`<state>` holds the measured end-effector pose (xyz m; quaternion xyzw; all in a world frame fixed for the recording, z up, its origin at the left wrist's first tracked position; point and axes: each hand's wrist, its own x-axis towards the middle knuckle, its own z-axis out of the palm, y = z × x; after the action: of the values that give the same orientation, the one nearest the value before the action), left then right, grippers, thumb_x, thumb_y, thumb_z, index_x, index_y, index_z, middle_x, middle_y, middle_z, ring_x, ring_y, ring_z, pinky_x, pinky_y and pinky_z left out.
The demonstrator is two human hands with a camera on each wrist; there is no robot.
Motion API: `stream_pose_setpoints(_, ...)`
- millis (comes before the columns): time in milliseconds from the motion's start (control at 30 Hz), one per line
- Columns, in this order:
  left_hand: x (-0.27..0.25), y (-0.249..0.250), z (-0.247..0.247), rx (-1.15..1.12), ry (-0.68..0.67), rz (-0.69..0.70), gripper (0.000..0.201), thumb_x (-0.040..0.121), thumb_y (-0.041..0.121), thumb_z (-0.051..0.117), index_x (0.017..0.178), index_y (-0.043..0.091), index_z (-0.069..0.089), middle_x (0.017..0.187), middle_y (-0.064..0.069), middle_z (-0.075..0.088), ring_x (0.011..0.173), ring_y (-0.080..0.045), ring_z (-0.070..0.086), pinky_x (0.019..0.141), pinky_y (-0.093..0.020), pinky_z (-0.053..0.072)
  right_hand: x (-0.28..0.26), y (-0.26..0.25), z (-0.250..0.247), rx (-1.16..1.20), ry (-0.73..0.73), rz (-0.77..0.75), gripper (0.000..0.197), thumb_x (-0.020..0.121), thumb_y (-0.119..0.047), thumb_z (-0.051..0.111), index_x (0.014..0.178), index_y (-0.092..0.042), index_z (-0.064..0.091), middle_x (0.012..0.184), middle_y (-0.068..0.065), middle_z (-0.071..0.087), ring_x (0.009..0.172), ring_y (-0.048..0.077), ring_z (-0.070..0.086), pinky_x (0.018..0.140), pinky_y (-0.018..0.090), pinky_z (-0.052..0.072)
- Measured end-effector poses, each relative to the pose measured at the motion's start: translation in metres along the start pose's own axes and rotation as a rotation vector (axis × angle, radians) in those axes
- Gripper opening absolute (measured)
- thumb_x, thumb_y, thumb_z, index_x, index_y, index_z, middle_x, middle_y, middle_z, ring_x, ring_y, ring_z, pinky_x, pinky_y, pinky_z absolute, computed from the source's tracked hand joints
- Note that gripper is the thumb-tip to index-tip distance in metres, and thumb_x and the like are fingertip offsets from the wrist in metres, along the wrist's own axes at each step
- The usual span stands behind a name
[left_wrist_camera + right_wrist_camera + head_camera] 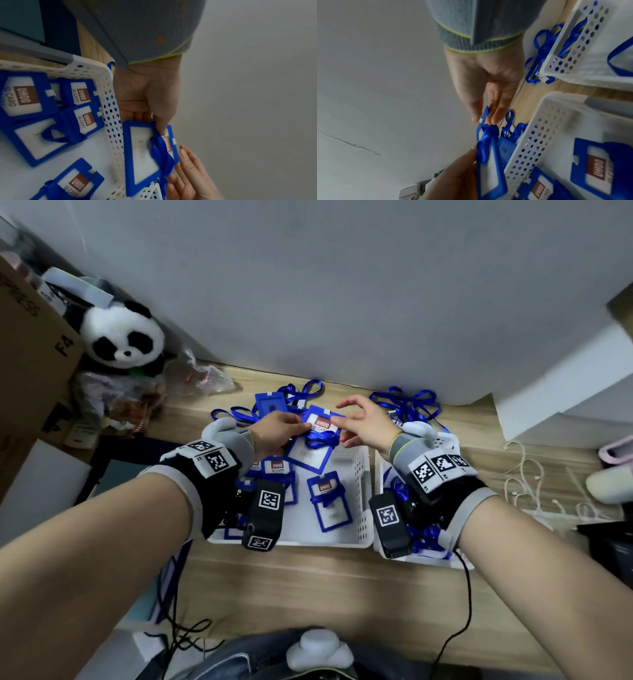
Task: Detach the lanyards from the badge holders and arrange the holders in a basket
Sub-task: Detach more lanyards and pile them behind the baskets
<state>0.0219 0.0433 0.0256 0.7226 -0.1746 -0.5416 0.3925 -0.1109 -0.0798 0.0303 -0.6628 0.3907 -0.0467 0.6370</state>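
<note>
Both hands meet above the far edge of the left basket (359,474), holding one blue badge holder (317,440) between them. The left hand (274,433) grips the holder's left edge, thumb on its face. The right hand (363,426) pinches the top corner by the white clip, thumb and two fingers together, the other fingers spread. A blue lanyard (322,438) is wound around the middle of the holder. Inside the left basket lie several more holders (329,501), some wrapped in ribbon. The right basket (448,440) seems to contain loose lanyards, though the wrist gear hides most of it. More holders and lanyards are piled on the desk (308,577) behind the baskets.
</note>
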Motion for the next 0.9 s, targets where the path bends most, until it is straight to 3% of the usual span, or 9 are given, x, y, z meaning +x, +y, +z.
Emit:
stream_pose_setpoints(133, -0.007, 0.004, 0.011, 0.027, 0.026, 0.015, 0.026, 0.093, 0.029, 0.053, 0.113, 0.012, 0.055, 0.092, -0.006, 0.063, 0.069, -0.013, 0.061, 0.049, -0.022, 0.048, -0.017, 0.007, -0.004, -0.272, -0.003, -0.049, 0.008, 0.082, -0.017, 0.07, 0.087, -0.02, 0.065, 0.084, -0.004, 0.062, 0.067, 0.01, 0.055, 0.056, 0.023, 0.048)
stream_pose_setpoints(233, -0.009, 0.003, 0.019, 0.032, 0.016, 0.021, 0.03, 0.094, 0.031, 0.051, 0.117, 0.011, 0.053, 0.1, -0.01, 0.062, 0.073, -0.015, 0.061, 0.05, -0.024, 0.05, -0.02, 0.013, -0.006, -0.378, 0.055, -0.065, 0.012, 0.087, -0.015, 0.064, 0.075, -0.019, 0.061, 0.082, -0.001, 0.06, 0.068, 0.011, 0.056, 0.053, 0.02, 0.047)
stream_pose_setpoints(333, -0.009, 0.002, 0.025, -0.009, 0.072, 0.039, 0.033, 0.097, 0.03, 0.047, 0.125, 0.013, 0.048, 0.102, -0.008, 0.061, 0.077, -0.015, 0.06, 0.058, -0.028, 0.052, -0.023, 0.014, -0.011, -0.096, 0.105, 0.003, 0.017, 0.096, -0.009, 0.047, 0.081, -0.016, 0.05, 0.086, 0.003, 0.054, 0.067, 0.008, 0.057, 0.045, 0.015, 0.047)
stream_pose_setpoints(433, -0.011, 0.003, 0.028, -0.078, 0.077, 0.058, 0.041, 0.096, 0.03, 0.048, 0.135, 0.018, 0.043, 0.093, 0.001, 0.059, 0.076, -0.012, 0.059, 0.06, -0.026, 0.054, -0.024, 0.015, -0.019, 0.177, 0.181, 0.095, 0.016, 0.1, -0.008, 0.038, 0.087, -0.013, 0.046, 0.09, 0.006, 0.054, 0.065, 0.014, 0.059, 0.041, 0.019, 0.048)
stream_pose_setpoints(533, -0.011, 0.005, 0.029, -0.025, -0.019, 0.065, 0.043, 0.094, 0.033, 0.051, 0.132, 0.014, 0.05, 0.1, -0.005, 0.064, 0.084, -0.017, 0.062, 0.079, -0.034, 0.054, -0.025, 0.015, -0.028, 0.274, 0.266, 0.157, 0.017, 0.099, -0.004, 0.031, 0.107, -0.012, 0.044, 0.08, 0.004, 0.062, 0.059, 0.015, 0.061, 0.043, 0.021, 0.048)
stream_pose_setpoints(633, -0.014, 0.007, 0.028, 0.112, -0.11, 0.114, 0.039, 0.089, 0.034, 0.057, 0.125, 0.019, 0.058, 0.104, -0.004, 0.065, 0.086, -0.017, 0.065, 0.08, -0.032, 0.055, -0.025, 0.013, -0.036, 0.482, 0.307, 0.156, 0.021, 0.096, 0.0, 0.025, 0.09, -0.014, 0.04, 0.066, 0.002, 0.069, 0.044, 0.011, 0.061, 0.04, 0.017, 0.046)
stream_pose_setpoints(700, -0.016, 0.008, 0.027, 0.257, -0.138, 0.165, 0.04, 0.083, 0.034, 0.065, 0.121, 0.026, 0.06, 0.113, -0.002, 0.061, 0.095, -0.018, 0.064, 0.082, -0.035, 0.056, -0.026, 0.009, -0.041, 0.58, 0.301, 0.131, 0.026, 0.096, 0.0, 0.024, 0.081, -0.014, 0.04, 0.069, 0.006, 0.067, 0.042, 0.011, 0.06, 0.039, 0.017, 0.046)
stream_pose_setpoints(800, -0.015, 0.006, 0.023, 0.381, -0.094, 0.15, 0.04, 0.082, 0.028, 0.068, 0.121, 0.022, 0.059, 0.112, 0.0, 0.057, 0.088, -0.013, 0.061, 0.068, -0.025, 0.056, -0.028, 0.001, -0.05, 0.688, 0.296, 0.085, 0.032, 0.096, -0.002, 0.025, 0.073, -0.013, 0.044, 0.06, 0.004, 0.057, 0.038, 0.01, 0.057, 0.038, 0.016, 0.044)
stream_pose_setpoints(900, -0.011, 0.002, 0.018, 0.333, 0.049, 0.09, 0.035, 0.089, 0.02, 0.062, 0.123, 0.015, 0.058, 0.104, -0.004, 0.06, 0.073, -0.01, 0.059, 0.052, -0.018, 0.054, -0.028, -0.004, -0.061, 0.664, 0.259, 0.124, 0.033, 0.098, -0.014, 0.031, 0.066, -0.02, 0.038, 0.039, -0.006, 0.042, 0.029, 0.008, 0.038, 0.032, 0.015, 0.031)
